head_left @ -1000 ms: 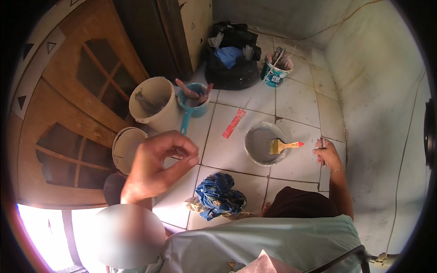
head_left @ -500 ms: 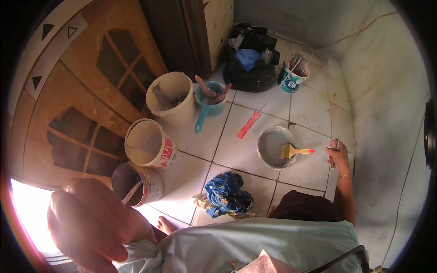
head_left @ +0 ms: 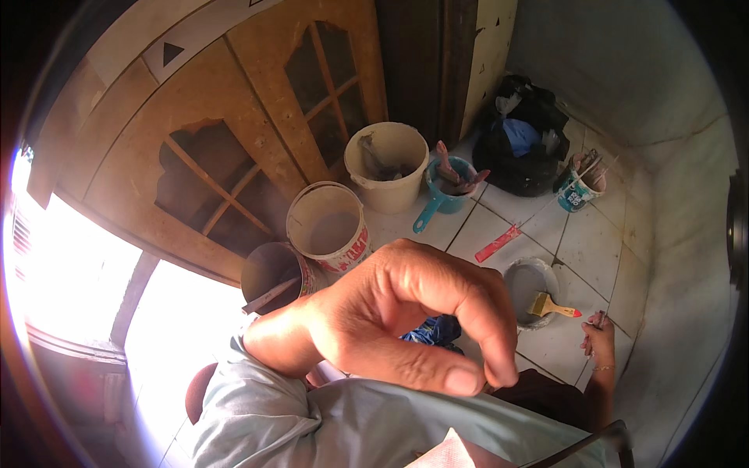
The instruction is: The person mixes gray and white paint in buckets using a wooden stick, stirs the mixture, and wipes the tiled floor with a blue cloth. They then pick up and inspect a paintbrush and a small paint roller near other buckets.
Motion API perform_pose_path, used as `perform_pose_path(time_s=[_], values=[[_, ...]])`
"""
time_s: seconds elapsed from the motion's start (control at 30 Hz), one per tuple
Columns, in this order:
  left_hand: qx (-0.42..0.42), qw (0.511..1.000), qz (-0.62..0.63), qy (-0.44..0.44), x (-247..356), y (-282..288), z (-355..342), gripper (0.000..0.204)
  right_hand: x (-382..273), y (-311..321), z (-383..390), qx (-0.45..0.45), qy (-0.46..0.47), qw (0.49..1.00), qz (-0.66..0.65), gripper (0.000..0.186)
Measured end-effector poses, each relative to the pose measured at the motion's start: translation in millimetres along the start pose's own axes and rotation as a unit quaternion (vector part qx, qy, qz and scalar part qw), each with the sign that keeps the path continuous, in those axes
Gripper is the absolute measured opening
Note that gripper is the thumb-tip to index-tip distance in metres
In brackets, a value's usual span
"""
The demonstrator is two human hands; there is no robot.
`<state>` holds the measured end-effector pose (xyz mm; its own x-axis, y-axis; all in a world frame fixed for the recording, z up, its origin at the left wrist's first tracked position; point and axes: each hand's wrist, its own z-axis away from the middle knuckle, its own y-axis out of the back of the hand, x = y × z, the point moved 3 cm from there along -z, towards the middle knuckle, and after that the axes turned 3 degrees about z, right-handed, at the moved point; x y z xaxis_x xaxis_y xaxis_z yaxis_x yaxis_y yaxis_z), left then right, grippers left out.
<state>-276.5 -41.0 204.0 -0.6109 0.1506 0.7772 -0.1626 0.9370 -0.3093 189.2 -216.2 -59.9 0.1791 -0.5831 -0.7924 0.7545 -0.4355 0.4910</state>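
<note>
My left hand (head_left: 406,312) is raised close in front of the view, its fingers curved and its thumb a little apart from them. Nothing shows between them. It covers part of a crumpled blue cloth (head_left: 433,331) on the floor. On the right, my right hand (head_left: 599,338) is low near the wall, fingers curled and smeared grey; whatever they may hold is too small to make out. Beside it, a paintbrush (head_left: 555,306) with a yellow handle and red tip rests across the rim of a round basin (head_left: 519,269) of grey mix.
Buckets stand along the wooden door (head_left: 234,179): a cream bucket (head_left: 390,191), a white bucket (head_left: 320,195) and a dark-mouthed one (head_left: 265,261) with a stick. Beyond are a teal dipper (head_left: 427,214), a red-handled roller (head_left: 498,243), a black bag (head_left: 515,171) and a teal paint can (head_left: 576,195).
My left hand has swung from the lower left to the middle of the view. The view has turned left, so the floor things appear farther right. My right hand stays beside the basin.
</note>
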Motion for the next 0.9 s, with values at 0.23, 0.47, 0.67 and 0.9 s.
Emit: perform_pose_path(time_s=[0.23, 0.47, 0.67, 0.9], values=[[-0.083, 0.995, -0.032, -0.052, 18, -8, -12, 0.018, -10, -11, 7, -0.019, -0.006, 1.0, 0.023, 0.027], [-0.186, 0.982, -0.018, -0.032, 11, -11, -24, 0.023, 1, -8, 4, -0.033, 0.005, 0.998, 0.046, 0.029], [-0.144, 0.963, 0.112, -0.2, -3, -20, -19, 0.029, -7, -17, 9, -0.035, -0.007, 0.998, 0.05, 0.028], [-0.064, 0.992, -0.091, -0.053, 31, 1, -5, 0.016, -12, -15, 14, -0.018, -0.004, 0.998, 0.057, 0.027]])
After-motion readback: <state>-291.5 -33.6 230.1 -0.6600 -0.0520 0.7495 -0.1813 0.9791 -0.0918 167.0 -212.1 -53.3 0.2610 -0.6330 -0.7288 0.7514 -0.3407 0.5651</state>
